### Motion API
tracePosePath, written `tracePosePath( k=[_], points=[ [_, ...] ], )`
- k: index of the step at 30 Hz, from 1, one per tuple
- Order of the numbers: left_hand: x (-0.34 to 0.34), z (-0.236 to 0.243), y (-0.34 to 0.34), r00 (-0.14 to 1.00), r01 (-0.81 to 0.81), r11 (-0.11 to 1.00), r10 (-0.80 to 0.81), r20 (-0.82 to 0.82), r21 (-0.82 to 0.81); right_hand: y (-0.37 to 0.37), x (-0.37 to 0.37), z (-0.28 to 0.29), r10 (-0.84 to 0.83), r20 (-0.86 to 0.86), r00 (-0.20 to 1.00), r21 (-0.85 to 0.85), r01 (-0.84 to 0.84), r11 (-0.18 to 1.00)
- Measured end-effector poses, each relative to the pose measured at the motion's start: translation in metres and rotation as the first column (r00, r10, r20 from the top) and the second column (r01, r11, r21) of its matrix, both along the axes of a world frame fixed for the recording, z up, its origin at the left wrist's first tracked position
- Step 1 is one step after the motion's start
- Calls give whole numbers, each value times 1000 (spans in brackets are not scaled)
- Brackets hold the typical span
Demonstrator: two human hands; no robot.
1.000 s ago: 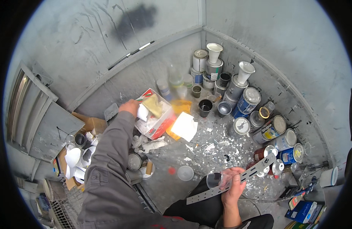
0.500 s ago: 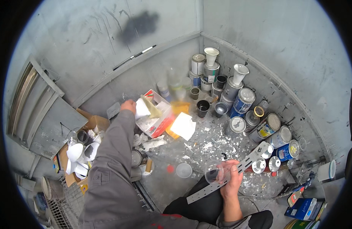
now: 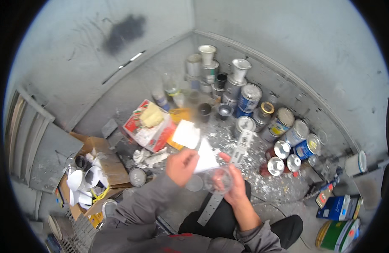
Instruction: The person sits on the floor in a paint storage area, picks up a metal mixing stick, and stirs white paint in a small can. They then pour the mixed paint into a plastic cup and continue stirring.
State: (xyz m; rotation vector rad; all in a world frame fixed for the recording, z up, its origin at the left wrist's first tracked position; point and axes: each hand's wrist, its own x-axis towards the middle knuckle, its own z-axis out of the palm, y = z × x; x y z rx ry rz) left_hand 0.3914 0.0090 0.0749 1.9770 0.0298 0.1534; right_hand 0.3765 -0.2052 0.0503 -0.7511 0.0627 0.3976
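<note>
My left hand (image 3: 182, 167) is closed on a flat, folded white paper paint strainer (image 3: 206, 157), which hangs pointing down to the right. My right hand (image 3: 237, 185) grips a clear plastic cup (image 3: 218, 180) together with a long perforated metal mixing stick (image 3: 211, 208). The stick runs slantwise behind the cup, over my knee. The strainer lies just above the cup's rim in this view; whether they touch I cannot tell. Motion blurs both hands a little. Beyond my left hand stands a red and white box (image 3: 149, 128) with a yellowish cloth on top.
Paint cans (image 3: 249, 98) stand in stacks along the far wall, with white cups on some. Black cups (image 3: 204, 110) stand before them. A cardboard box (image 3: 112, 166) of used white strainers is at left. Silver-topped bottles (image 3: 281, 149) stand right. Paint flakes litter the floor.
My left hand has drawn back from the red and white box toward my right hand, bringing the white paper strainer. My right hand still holds the cup and stick. The view has shifted.
</note>
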Motion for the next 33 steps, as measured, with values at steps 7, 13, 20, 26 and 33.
tracePosePath(
  k=[7,13,20,26,33],
  points=[
    [-25,31,-53,978,170,865,-206,-25,-471,-20,-7,0,131,50,990,224,-139,965],
    [-28,36,-52,944,285,766,-328,31,-576,-20,-14,0,130,-20,991,190,-123,974],
    [-28,25,-47,902,382,681,-421,93,-625,-25,-14,-1,152,6,988,114,-152,982],
    [-30,36,-56,934,265,716,-357,-13,-646,-26,-16,4,147,-6,989,162,-144,976],
    [-35,70,-42,976,137,988,-148,161,76,-22,-18,4,34,-51,998,80,-30,996]
  ],
)
